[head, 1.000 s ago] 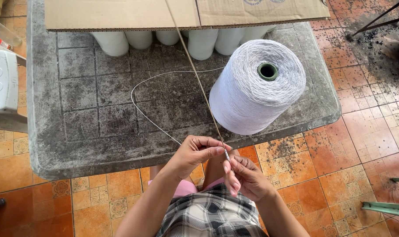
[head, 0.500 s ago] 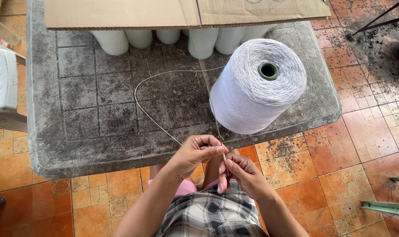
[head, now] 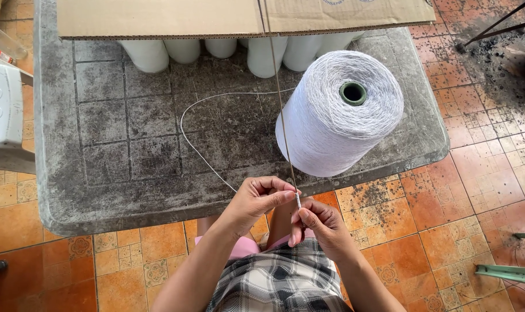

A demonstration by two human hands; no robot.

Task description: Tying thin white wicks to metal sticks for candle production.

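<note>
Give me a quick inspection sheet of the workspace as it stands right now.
Surface: grey table, stained and grimy.
Job's things: white yarn cone lying tilted on the table; loose yarn strand curving to the hands; thin stick pinched at its lower end.
Clutter: white spools under a cardboard box.
Hands: left hand and right hand meeting at the stick's tip.
Cables: nothing seen.
Surroundings: orange tiled floor; white plastic object at left.

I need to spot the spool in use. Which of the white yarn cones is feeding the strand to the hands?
The big white yarn cone standing alone in the open on the grey table; the other cones sit half-hidden under the cardboard box.
</note>
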